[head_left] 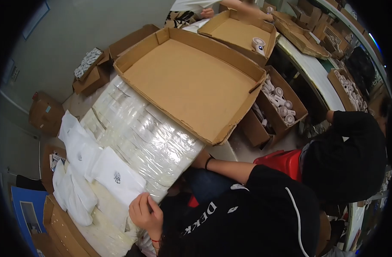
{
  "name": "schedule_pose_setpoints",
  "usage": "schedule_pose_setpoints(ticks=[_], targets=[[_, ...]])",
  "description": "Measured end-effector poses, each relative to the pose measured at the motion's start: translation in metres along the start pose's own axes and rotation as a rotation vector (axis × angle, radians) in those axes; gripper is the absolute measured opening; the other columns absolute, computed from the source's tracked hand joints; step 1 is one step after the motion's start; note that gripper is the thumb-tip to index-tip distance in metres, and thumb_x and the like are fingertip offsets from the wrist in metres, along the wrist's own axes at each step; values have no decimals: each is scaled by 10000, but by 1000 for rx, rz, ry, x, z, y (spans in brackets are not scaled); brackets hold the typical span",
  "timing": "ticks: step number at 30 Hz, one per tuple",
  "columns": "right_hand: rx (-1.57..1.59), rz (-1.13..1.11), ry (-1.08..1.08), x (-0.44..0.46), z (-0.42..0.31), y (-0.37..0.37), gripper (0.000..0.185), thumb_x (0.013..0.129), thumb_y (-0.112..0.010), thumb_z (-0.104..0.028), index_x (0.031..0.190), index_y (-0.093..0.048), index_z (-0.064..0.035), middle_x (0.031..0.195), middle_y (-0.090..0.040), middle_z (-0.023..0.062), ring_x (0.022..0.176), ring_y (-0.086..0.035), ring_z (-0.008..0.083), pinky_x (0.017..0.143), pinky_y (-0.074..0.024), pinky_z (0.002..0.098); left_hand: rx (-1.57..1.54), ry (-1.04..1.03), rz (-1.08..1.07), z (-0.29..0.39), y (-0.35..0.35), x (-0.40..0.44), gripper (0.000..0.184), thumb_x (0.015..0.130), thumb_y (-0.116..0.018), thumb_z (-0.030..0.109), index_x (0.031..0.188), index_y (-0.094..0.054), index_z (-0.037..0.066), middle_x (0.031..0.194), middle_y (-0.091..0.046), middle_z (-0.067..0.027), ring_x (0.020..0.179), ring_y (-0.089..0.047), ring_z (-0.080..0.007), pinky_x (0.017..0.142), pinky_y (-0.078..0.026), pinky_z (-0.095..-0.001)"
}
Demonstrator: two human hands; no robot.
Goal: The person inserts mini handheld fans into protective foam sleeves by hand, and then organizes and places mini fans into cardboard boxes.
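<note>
Near left of the large cardboard tray (187, 77), we are resting our left hand (146, 214) at the edge of a white bag (117, 174) with a dark print, its fingers half open and slightly spread, lying against the bag rather than closing round it. By the tray's near edge, our right hand (200, 161) is showing only partly, so we cannot tell how open it is or what it has hold of. Left of the tray, the printed bag is lying beside more white bags (76, 188) on the plastic-covered tabletop (140, 132). Right of the tray, a box (296, 115) is holding handheld fans (286, 110); farther right, a person in black (350, 158) is showing beside a red stool (290, 165). Beyond the tray, a smaller tray (230, 32) is carrying one fan (259, 45), and another person's arm (250, 9) is reaching past its far side.
</note>
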State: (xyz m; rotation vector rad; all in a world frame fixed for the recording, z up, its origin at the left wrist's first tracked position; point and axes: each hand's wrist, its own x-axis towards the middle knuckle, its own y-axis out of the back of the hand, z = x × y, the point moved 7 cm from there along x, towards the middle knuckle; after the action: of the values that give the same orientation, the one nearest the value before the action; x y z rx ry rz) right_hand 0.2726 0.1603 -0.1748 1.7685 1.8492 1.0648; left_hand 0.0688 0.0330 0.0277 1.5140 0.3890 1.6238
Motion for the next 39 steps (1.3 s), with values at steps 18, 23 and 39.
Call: schedule_pose_setpoints(ticks=[18,23,39], targets=[[-55,-103,-11,6,28,-42,650,744,-564,-509,1278,-461,-153,1296,-452,173,1219,-381,369,981,-268,558,83,-24,86,2,-1,-3,70,812,-579,54,854,-624,20,832,-622,-88,741,-583,-277,646,-462,-366],[-90,-209,-17,16,-7,-4,619,774,-527,-493,1284,-456,-148,1302,-464,117,1232,-396,285,981,-296,531,86,-30,98,2,-1,-4,69,814,-579,54,850,-624,17,832,-624,-90,741,-584,-279,646,-463,-366],[-46,-305,-75,19,15,-27,712,737,-540,-540,1316,-417,-145,1361,-380,155,1253,-337,354,967,-322,524,83,-19,98,2,-1,-4,70,816,-577,47,854,-624,11,835,-622,-98,743,-583,-287,647,-464,-369]])
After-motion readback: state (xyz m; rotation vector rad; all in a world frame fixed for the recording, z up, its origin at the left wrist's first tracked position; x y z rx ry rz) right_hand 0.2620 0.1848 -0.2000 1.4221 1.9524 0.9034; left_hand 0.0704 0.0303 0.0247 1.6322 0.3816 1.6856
